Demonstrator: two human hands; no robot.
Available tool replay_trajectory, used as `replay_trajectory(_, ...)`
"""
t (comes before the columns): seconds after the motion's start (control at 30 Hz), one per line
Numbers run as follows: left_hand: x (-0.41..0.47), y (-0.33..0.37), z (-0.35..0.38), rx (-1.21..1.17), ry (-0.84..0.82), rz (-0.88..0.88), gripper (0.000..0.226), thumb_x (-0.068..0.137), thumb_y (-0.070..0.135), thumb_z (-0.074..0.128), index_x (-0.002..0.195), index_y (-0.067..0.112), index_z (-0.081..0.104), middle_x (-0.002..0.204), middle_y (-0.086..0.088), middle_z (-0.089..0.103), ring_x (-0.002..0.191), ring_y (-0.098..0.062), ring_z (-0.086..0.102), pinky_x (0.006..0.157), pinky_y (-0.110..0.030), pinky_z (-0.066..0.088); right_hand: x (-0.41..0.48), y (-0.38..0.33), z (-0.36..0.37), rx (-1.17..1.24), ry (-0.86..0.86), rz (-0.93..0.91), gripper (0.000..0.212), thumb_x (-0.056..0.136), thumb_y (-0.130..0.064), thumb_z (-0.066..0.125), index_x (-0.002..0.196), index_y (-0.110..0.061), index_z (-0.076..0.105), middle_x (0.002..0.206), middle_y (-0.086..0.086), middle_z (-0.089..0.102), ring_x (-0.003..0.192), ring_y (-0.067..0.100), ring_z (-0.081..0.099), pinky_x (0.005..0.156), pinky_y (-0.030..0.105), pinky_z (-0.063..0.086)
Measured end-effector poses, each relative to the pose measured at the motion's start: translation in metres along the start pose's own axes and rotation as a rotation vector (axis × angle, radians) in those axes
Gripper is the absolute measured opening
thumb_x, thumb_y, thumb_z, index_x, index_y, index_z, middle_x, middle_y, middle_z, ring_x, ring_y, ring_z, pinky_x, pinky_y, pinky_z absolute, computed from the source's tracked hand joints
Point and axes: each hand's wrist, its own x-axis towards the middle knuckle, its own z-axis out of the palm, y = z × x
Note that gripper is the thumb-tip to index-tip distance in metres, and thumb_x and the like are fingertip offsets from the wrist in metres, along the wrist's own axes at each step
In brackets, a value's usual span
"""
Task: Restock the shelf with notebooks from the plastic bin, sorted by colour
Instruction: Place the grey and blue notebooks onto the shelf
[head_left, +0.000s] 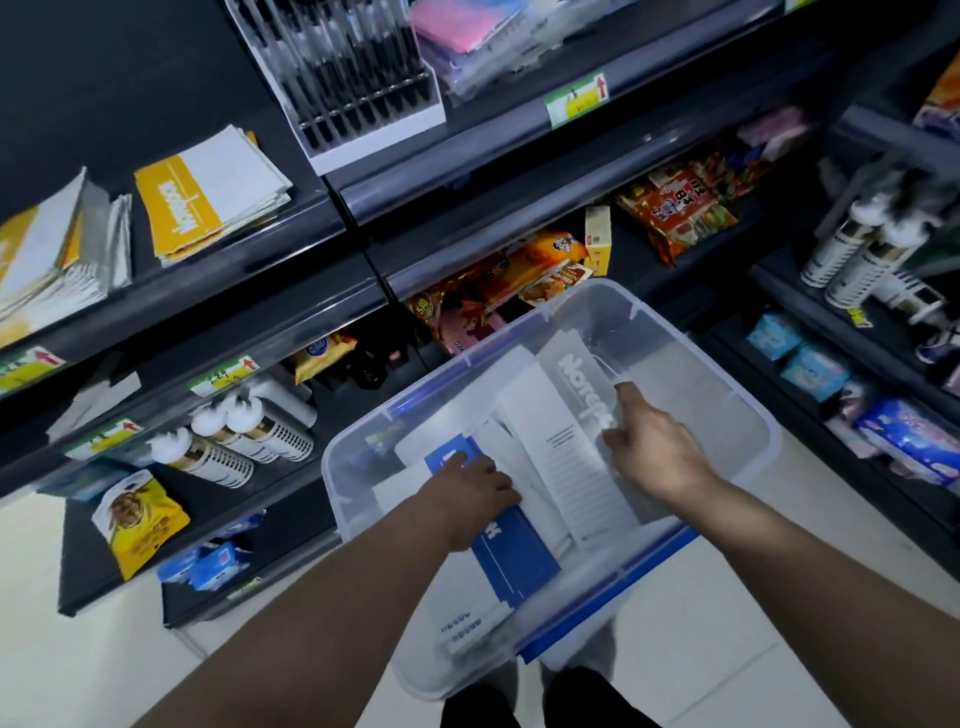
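A clear plastic bin with blue latches sits in front of me, holding several white, grey and blue notebooks. My left hand rests fingers-down on a blue notebook lying in the bin. My right hand grips the edge of a grey notebook that stands tilted among the others. On the dark shelf at upper left lie stacks of yellow-and-white notebooks.
A pen display rack and pink packets stand on the upper shelf. Snack bags, white bottles and blue packs fill the lower shelves. Pale floor tiles surround the bin.
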Motion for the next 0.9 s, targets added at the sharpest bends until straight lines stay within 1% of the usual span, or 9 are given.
replay_trajectory(0.13, 0.007, 0.003, -0.003, 0.031, 0.046, 0.016, 0.059, 0.081, 0.002, 0.063, 0.136, 0.015, 0.045, 0.132, -0.008, 0.048, 0.120, -0.029, 0.039, 0.104, -0.045, 0.029, -0.006, -0.003, 0.005, -0.035, 0.040, 0.020, 0.032, 0.096, -0.023, 0.047, 0.125, -0.016, 0.034, 0.111, 0.011, 0.063, 0.096, 0.035, 0.060, 0.069, 0.032, 0.036)
replay_trajectory(0.27, 0.010, 0.001, -0.004, 0.084, 0.054, 0.020, 0.048, 0.082, 0.002, 0.062, 0.127, 0.010, 0.048, 0.125, -0.009, 0.050, 0.118, -0.030, 0.041, 0.108, -0.046, 0.024, -0.007, -0.001, 0.004, -0.041, 0.082, 0.077, 0.030, 0.097, -0.023, 0.045, 0.124, -0.016, 0.033, 0.107, 0.014, 0.064, 0.093, 0.036, 0.060, 0.068, 0.034, 0.038)
replay_trajectory(0.43, 0.007, -0.008, -0.002, 0.087, 0.006, 0.036, 0.043, 0.085, 0.002, 0.058, 0.127, 0.008, 0.049, 0.123, -0.012, 0.053, 0.118, -0.030, 0.042, 0.115, -0.047, 0.021, -0.009, 0.000, 0.003, 0.018, 0.059, 0.138, 0.037, 0.098, -0.021, 0.046, 0.133, -0.017, 0.033, 0.096, 0.006, 0.056, 0.078, 0.027, 0.048, 0.068, 0.031, 0.035)
replay_trajectory(0.57, 0.004, -0.016, -0.005, 0.115, -0.047, 0.058, 0.041, 0.084, 0.017, 0.066, 0.125, 0.014, 0.059, 0.126, -0.009, 0.054, 0.122, -0.029, 0.040, 0.118, -0.046, 0.013, -0.008, 0.003, 0.004, 0.026, 0.035, 0.127, 0.038, 0.098, -0.023, 0.046, 0.133, -0.019, 0.031, 0.097, 0.004, 0.056, 0.078, 0.025, 0.051, 0.067, 0.032, 0.038)
replay_trajectory(0.67, 0.003, -0.025, -0.020, -0.039, -0.057, 0.014, 0.031, 0.088, 0.027, 0.064, 0.117, 0.018, 0.058, 0.117, -0.003, 0.063, 0.117, -0.024, 0.051, 0.119, -0.044, 0.010, -0.005, 0.014, 0.003, 0.003, -0.001, 0.114, 0.036, 0.099, -0.025, 0.044, 0.132, -0.020, 0.030, 0.108, 0.010, 0.061, 0.090, 0.034, 0.058, 0.073, 0.035, 0.042)
replay_trajectory(0.7, 0.003, -0.028, -0.027, -0.097, -0.043, -0.010, 0.027, 0.089, 0.029, 0.063, 0.114, 0.018, 0.058, 0.113, -0.003, 0.065, 0.112, -0.023, 0.054, 0.116, -0.042, 0.017, -0.004, 0.017, 0.002, -0.012, -0.007, 0.115, 0.036, 0.099, -0.026, 0.043, 0.132, -0.019, 0.030, 0.114, 0.013, 0.062, 0.095, 0.036, 0.059, 0.075, 0.036, 0.042)
replay_trajectory(0.77, 0.002, -0.036, -0.042, -0.204, -0.006, -0.060, 0.022, 0.091, 0.030, 0.060, 0.109, 0.019, 0.057, 0.107, -0.003, 0.066, 0.104, -0.024, 0.057, 0.096, -0.037, 0.037, -0.001, 0.022, 0.000, -0.030, -0.014, 0.118, 0.035, 0.098, -0.026, 0.043, 0.130, -0.018, 0.030, 0.116, 0.015, 0.062, 0.095, 0.036, 0.059, 0.075, 0.037, 0.042)
replay_trajectory(0.83, 0.000, -0.043, -0.055, -0.290, 0.009, -0.098, 0.019, 0.092, 0.031, 0.058, 0.105, 0.019, 0.054, 0.102, -0.005, 0.065, 0.096, -0.025, 0.058, 0.075, -0.036, 0.041, 0.002, 0.023, -0.002, -0.009, -0.005, 0.113, 0.034, 0.098, -0.025, 0.044, 0.129, -0.018, 0.031, 0.112, 0.015, 0.062, 0.092, 0.036, 0.059, 0.071, 0.036, 0.040)
replay_trajectory(0.9, -0.005, -0.050, -0.062, -0.344, -0.022, -0.129, 0.020, 0.094, 0.033, 0.055, 0.106, 0.019, 0.049, 0.099, -0.006, 0.063, 0.089, -0.025, 0.056, 0.067, -0.037, 0.039, 0.007, 0.021, -0.005, 0.033, 0.013, 0.105, 0.032, 0.098, -0.023, 0.044, 0.127, -0.017, 0.032, 0.107, 0.014, 0.061, 0.087, 0.034, 0.056, 0.070, 0.035, 0.038)
